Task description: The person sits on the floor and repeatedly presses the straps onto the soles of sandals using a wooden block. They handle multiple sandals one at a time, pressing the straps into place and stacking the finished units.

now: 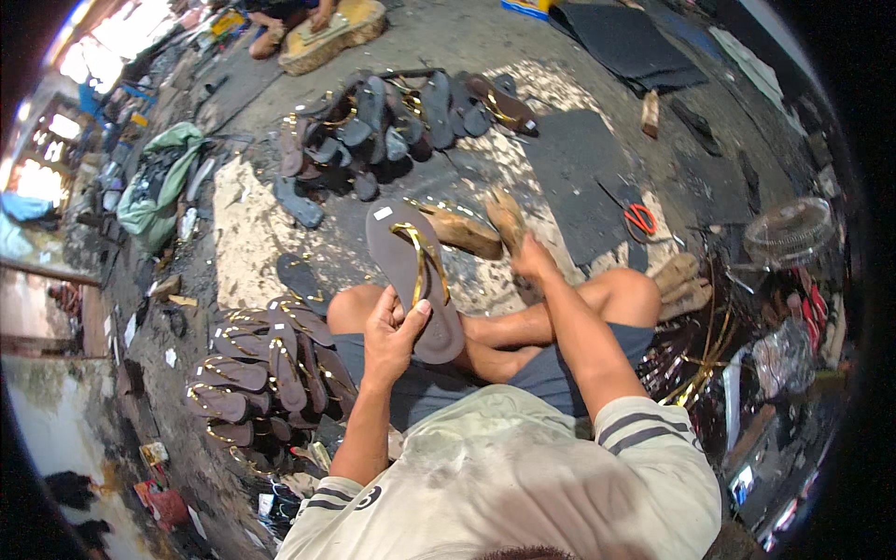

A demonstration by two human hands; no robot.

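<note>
My left hand (396, 327) is closed round the side of a brown flip-flop (392, 245) with a gold strap, its thumb on the upper face. The flip-flop is raised above my crossed legs, toe end away from me, with a small white label near the toe. My right hand (532, 259) is closed on the near end of a wooden shoe last (505, 213), whose far end shows a split at the toe. Just left of it lies a second wooden piece (459, 235) with gold strap over it, partly hidden behind the flip-flop.
A heap of dark sandals (401, 121) lies ahead. Finished-looking gold-strapped flip-flops (271, 359) are piled at my left. Orange-handled scissors (640, 218) rest at right, beside a dark sheet (583, 177). A fan (789, 231) stands farther right. Another person's hand (323, 15) is over a wood block (331, 42).
</note>
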